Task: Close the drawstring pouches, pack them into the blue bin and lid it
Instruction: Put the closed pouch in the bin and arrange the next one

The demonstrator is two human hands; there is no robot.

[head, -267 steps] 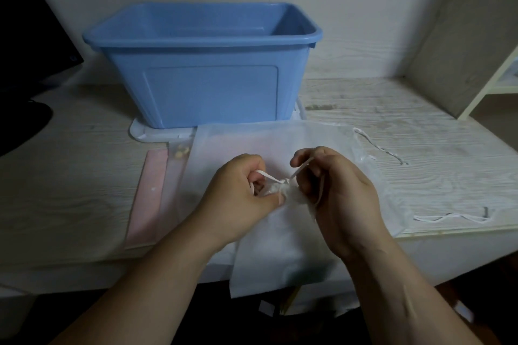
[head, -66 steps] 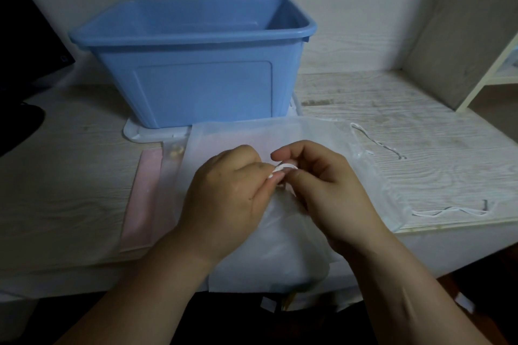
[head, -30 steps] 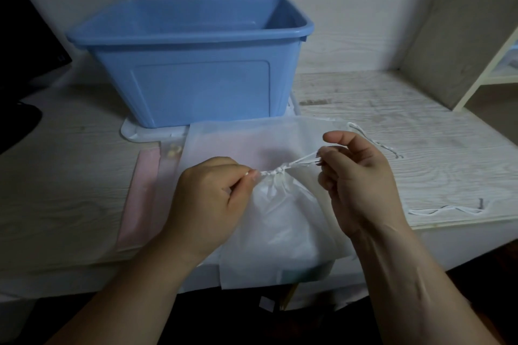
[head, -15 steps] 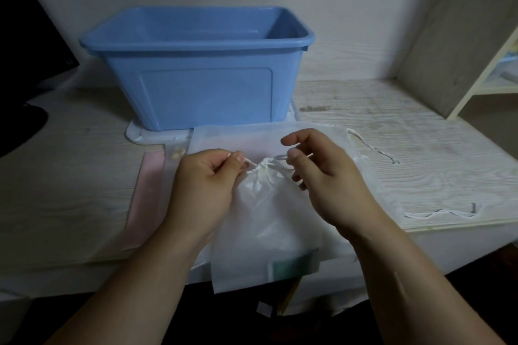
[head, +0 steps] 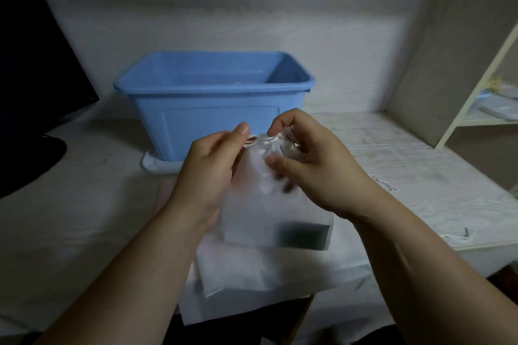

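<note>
The pouch (head: 269, 204) is held clear of the bench (head: 84, 204) between both hands, hanging with its long axis upright: gathered neck on top, flat bottom below, and a dark block (head: 302, 232) showing through near the bottom edge. The left hand (head: 213, 173) has its grip closed at the left of the neck. Motion blur makes it hard to say whether it pinches the cord (head: 253, 140) or the cloth. The right hand (head: 316, 173) is clamped on the neck from the right, fingers curled over the top and thumb pressed to the front face.

The blue bin (head: 213, 120) stands straight ahead, its front wall just beyond the knuckles, its open mouth facing up and its rim sitting higher in view than the pouch neck. So the pouch probably has to go up and forward over that rim. Both hands are about equally near, but the right has the fuller hold.

The lid (head: 157, 166) appears to lie under the bin. More flat pouches (head: 280, 269) lie on the bench's near edge below the hands.
</note>
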